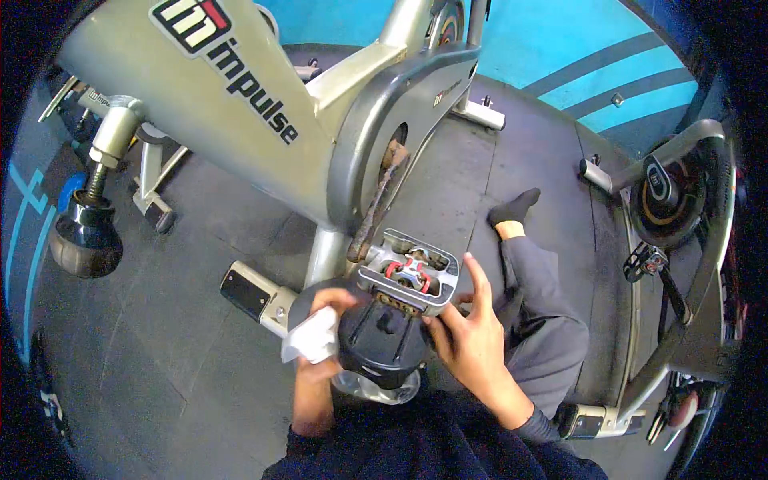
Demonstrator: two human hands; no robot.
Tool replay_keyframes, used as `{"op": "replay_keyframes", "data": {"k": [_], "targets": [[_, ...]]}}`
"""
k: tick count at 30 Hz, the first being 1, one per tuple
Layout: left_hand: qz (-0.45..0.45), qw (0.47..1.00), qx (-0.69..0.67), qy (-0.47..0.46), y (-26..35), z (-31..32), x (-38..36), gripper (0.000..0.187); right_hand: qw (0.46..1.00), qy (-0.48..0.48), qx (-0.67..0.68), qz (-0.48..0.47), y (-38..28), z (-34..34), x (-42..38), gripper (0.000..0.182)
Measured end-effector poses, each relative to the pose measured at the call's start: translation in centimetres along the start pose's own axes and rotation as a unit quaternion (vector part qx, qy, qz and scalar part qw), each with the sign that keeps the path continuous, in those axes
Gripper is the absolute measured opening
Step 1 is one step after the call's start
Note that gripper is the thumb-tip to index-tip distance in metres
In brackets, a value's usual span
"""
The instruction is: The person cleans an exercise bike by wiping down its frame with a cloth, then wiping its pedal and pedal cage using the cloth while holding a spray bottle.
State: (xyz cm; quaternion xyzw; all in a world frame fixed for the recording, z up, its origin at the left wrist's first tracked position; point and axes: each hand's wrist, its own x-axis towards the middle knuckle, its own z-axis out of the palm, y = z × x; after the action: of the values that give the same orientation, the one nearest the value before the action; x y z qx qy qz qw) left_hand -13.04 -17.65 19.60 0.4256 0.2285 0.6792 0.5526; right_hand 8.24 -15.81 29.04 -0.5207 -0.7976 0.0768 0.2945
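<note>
An exercise bike pedal [412,274] with a metal frame and red parts lies turned face up in front of me. Its rusty crank arm [378,200] runs up to the bike's housing, and a black toe cage [384,340] hangs beneath it. My left hand [326,340], partly blurred, is closed around a crumpled white cloth or tissue [312,336] at the cage's left side. At the pedal's outer end, my right hand [476,340] steadies it, index finger raised along the edge and thumb by the cage. Below the cage shows a clear plastic object [376,388], partly hidden.
The grey bike frame [240,96] fills the upper left, its foot bar [260,296] on the dark floor mats. A black knob [86,240] hangs at the left. Another bike [672,192] stands right. My bent leg [548,336] lies beside the pedal.
</note>
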Motion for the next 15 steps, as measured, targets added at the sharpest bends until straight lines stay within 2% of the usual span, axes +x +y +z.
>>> {"op": "replay_keyframes", "data": {"k": [1,2,3,4,6,8,9,11,14,15], "targets": [[0.013,1.0,0.0,0.005,0.2,-0.4,-0.6,0.062,0.999,0.041,0.012,-0.021,0.6,0.6,-0.1,0.015],[0.041,0.998,0.032,-0.021,1.2,-0.2,-0.7,0.052,0.999,0.044,0.012,-0.02,1.1,0.8,-0.1,0.015],[0.083,0.992,0.039,-0.091,2.0,-0.6,-0.5,0.041,0.998,0.046,0.004,-0.05,1.6,1.0,0.0,0.015],[0.083,0.991,0.04,-0.092,2.5,-0.3,-0.6,0.041,0.996,0.047,-0.003,-0.08,1.9,1.1,0.0,0.015],[0.057,0.996,0.0,-0.075,3.3,0.1,-1.1,0.034,0.995,0.055,0.008,-0.081,2.1,1.3,0.1,0.014],[0.074,0.995,0.007,-0.068,3.9,0.2,-1.6,0.03,0.997,0.031,-0.005,-0.071,2.2,1.2,0.1,0.025],[0.086,0.995,0.003,-0.055,4.2,0.5,-1.8,0.027,0.997,0.031,-0.004,-0.069,2.2,1.1,0.1,0.025],[0.116,0.993,-0.025,-0.019,5.1,1.8,-1.9,0.024,0.997,0.019,0.0,-0.07,2.4,1.0,0.2,0.009],[0.195,0.975,-0.055,-0.089,6.3,4.4,0.0,0.026,0.997,0.001,0.048,-0.062,2.3,0.6,0.2,0.009],[0.174,0.978,-0.035,-0.107,7.3,5.2,0.7,0.028,0.996,-0.001,0.057,-0.065,2.1,0.3,0.3,0.009]]}}
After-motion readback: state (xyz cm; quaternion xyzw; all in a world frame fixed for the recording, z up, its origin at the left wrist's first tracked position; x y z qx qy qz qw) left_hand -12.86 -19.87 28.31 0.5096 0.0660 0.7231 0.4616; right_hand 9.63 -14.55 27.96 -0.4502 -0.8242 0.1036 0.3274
